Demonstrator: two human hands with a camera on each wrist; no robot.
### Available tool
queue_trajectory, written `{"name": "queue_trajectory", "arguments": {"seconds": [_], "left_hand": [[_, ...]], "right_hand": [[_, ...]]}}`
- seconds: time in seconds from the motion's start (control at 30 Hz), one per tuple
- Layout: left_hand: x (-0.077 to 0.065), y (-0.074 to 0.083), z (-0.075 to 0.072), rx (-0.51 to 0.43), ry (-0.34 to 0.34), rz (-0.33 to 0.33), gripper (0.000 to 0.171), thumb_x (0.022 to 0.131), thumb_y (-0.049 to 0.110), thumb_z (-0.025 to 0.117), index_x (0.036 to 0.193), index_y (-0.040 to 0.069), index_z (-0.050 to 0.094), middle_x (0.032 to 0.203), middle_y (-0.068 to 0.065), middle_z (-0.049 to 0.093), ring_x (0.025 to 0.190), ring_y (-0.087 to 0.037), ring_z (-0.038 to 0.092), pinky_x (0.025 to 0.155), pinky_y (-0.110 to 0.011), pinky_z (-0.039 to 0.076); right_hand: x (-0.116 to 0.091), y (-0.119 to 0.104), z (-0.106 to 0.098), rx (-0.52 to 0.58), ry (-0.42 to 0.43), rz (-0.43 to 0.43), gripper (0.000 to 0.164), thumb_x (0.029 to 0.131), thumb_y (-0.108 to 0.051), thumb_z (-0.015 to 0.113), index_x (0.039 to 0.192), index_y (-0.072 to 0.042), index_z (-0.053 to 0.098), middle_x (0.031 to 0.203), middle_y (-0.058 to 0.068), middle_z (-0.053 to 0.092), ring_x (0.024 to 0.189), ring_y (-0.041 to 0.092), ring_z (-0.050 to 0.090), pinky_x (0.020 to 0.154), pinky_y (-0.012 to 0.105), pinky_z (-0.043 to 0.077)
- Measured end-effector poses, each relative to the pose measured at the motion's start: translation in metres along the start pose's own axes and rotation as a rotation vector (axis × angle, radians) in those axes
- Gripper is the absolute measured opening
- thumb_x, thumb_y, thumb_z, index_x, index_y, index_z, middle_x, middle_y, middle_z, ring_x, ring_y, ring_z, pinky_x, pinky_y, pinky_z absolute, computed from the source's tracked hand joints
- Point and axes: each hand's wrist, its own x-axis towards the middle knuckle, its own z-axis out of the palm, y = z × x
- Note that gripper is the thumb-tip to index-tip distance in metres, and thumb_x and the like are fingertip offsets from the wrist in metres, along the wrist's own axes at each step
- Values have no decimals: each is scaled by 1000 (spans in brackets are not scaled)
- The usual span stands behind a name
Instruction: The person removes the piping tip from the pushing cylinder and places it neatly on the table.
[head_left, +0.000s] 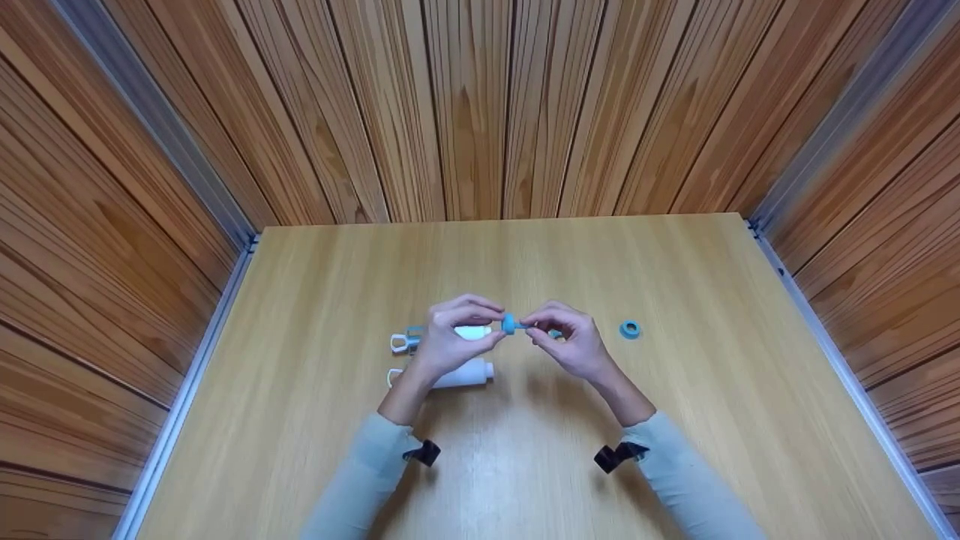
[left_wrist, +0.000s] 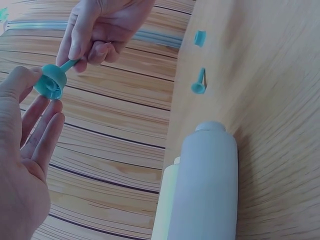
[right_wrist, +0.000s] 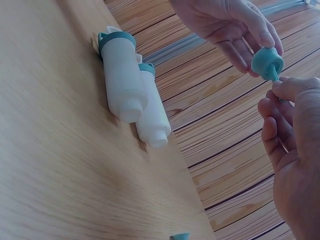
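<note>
Above the table, my left hand (head_left: 456,334) pinches a small teal cap (left_wrist: 51,81) between thumb and fingers. The cap's hollow side shows in the left wrist view. My right hand (head_left: 568,337) pinches the thin teal stem (left_wrist: 69,65) that meets the cap's other side; its far end is hidden by the fingers. Below the left hand, two whitish bottles (head_left: 461,373) with teal collars and white loops (right_wrist: 112,30) lie on their sides, necks pointing right. The farther bottle (right_wrist: 152,110) is partly covered by the left hand in the head view.
A teal ring (head_left: 630,329) lies on the wooden table (head_left: 300,450), right of the right hand. A teal stemmed piece with a flared end (left_wrist: 199,87) lies nearer the bottles, mostly hidden behind the right hand in the head view. Wood-plank walls (head_left: 469,112) enclose the table.
</note>
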Motion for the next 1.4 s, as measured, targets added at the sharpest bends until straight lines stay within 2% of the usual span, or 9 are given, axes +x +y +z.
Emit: {"name": "queue_trajectory", "arguments": {"seconds": [0.2, 0.43, 0.83, 1.2, 1.4], "left_hand": [[-1, 1, 1, 4, -17, -40, 22, 94, 7, 91, 116, 4, 86, 120, -15, 84, 113, -33, 83, 98, -38, 70], [-2, 0, 1, 1, -24, -42, 23, 95, 8, 91, 117, 4, 85, 121, -15, 84, 114, -33, 82, 98, -40, 70], [-2, 2, 3, -18, -22, -69, 24, 93, 6, 92, 116, 3, 86, 119, -16, 84, 111, -32, 83, 96, -37, 70], [0, 4, 2, -9, -36, -73, 24, 94, 9, 92, 116, 3, 85, 120, -16, 83, 112, -34, 83, 98, -37, 70], [3, 8, 0, -18, -30, -80, 24, 94, 8, 91, 117, 3, 85, 121, -15, 83, 115, -32, 82, 99, -35, 69]], "right_hand": [[1, -3, 1, -12, -8, 4, 22, 95, 18, 75, 114, 7, 81, 99, 21, 76, 83, 3, 68, 74, 18, 61], [1, -5, 3, -1, -7, 6, 25, 94, 21, 74, 113, 6, 81, 98, 14, 77, 83, 3, 68, 75, 16, 61], [1, -6, 8, 53, -5, 1, 20, 95, 19, 74, 114, 13, 75, 100, 32, 73, 83, 0, 70, 75, 16, 61], [0, -3, 6, 40, -10, -7, 26, 95, 18, 75, 120, 11, 72, 107, 24, 77, 87, 4, 71, 80, 17, 62], [1, -2, 5, 18, -16, -6, 33, 93, 19, 77, 124, 11, 70, 109, 30, 74, 89, 3, 70, 82, 16, 61]]}}
